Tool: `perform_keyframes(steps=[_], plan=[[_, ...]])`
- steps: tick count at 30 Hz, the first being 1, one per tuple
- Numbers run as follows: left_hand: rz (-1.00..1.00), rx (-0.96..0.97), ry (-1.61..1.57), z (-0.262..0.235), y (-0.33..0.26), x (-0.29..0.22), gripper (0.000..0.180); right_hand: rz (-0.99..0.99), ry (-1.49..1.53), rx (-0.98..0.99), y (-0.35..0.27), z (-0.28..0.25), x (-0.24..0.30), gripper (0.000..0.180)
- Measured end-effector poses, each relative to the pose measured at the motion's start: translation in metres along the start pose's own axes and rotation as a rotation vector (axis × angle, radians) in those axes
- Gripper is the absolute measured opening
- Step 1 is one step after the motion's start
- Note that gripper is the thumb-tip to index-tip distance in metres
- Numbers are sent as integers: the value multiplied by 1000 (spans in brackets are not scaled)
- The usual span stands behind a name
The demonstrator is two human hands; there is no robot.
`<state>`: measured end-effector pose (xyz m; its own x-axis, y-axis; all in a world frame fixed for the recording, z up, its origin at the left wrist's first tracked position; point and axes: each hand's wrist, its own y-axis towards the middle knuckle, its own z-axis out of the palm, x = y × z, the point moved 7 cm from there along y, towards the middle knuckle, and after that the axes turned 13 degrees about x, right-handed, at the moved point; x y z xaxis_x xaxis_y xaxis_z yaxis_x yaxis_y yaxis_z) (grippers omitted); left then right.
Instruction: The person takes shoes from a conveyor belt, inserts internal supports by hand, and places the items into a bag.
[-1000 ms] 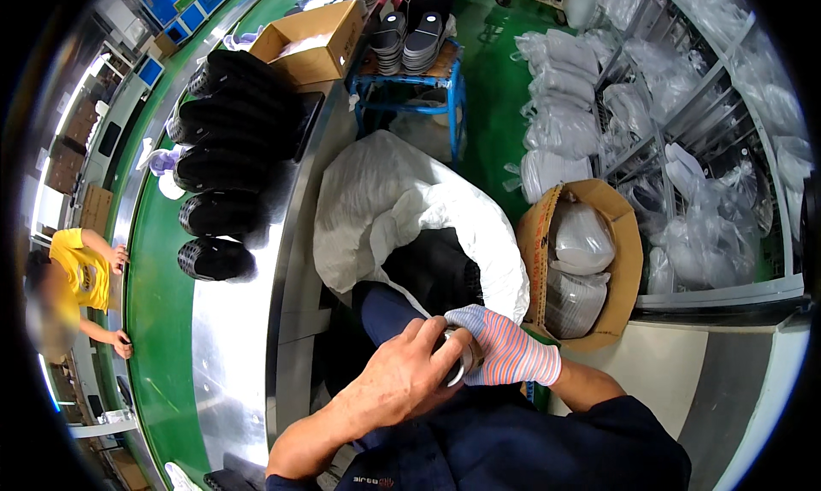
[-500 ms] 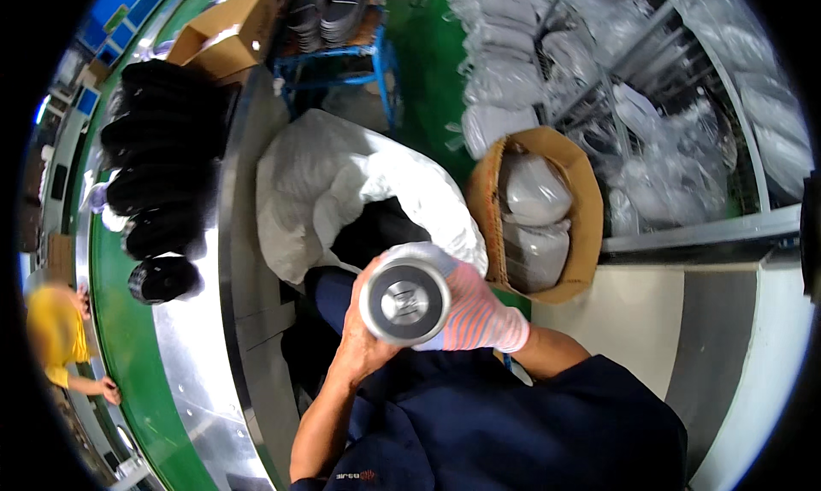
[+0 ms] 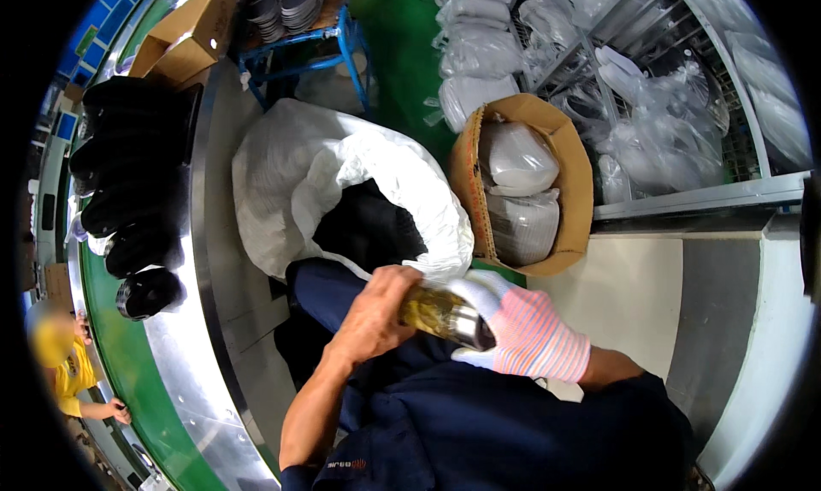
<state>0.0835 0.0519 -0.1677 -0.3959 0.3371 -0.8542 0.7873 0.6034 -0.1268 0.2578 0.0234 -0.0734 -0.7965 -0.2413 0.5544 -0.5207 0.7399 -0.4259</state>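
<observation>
A see-through drink bottle (image 3: pixel 434 314) with a metal base and yellow-green contents lies tilted between my hands, above my dark-clothed lap. My bare left hand (image 3: pixel 381 308) wraps round its left end, hiding the top. At the metal base, my right hand (image 3: pixel 526 327), in a striped pink and grey knitted glove, curls round from the right; its fingers are slightly blurred. Just beyond both hands stands a large white sack (image 3: pixel 282 187), its mouth open on black material (image 3: pixel 372 226).
Right of the sack stands a cardboard box (image 3: pixel 575 183) holding plastic-wrapped bundles. A metal rack (image 3: pixel 710 196) with bagged items is at the right. On the left, black stacked pieces (image 3: pixel 132 162) lie on a metal-edged bench (image 3: pixel 201 354). A blue stool (image 3: pixel 342 42) bears grey stacks. A person in yellow (image 3: pixel 73 375) is at far left.
The bottle has come down from an upended position, its base facing up at me, to a sideways tilt. My right hand has shifted right along with the base.
</observation>
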Motion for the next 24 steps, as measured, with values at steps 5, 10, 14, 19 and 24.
perform_keyframes(steps=[5, 10, 14, 19, 24], plan=[[2, 30, 44, 29, 11, -1, 87, 80, 36, -92, -22, 5, -19, 79], [-483, -476, 263, -36, -109, -17, 65, 432, 83, -40, -57, -24, -48, 75], [-979, -719, 679, -50, -251, -2, 68, 730, 17, 131, -79, -16, -96, 69], [-1257, -704, 943, -19, -313, -19, 86, 935, -3, 157, -127, 28, -176, 64], [-1459, -502, 1132, 5, -362, 11, 89, 1094, 82, 79, -152, 108, -266, 64]])
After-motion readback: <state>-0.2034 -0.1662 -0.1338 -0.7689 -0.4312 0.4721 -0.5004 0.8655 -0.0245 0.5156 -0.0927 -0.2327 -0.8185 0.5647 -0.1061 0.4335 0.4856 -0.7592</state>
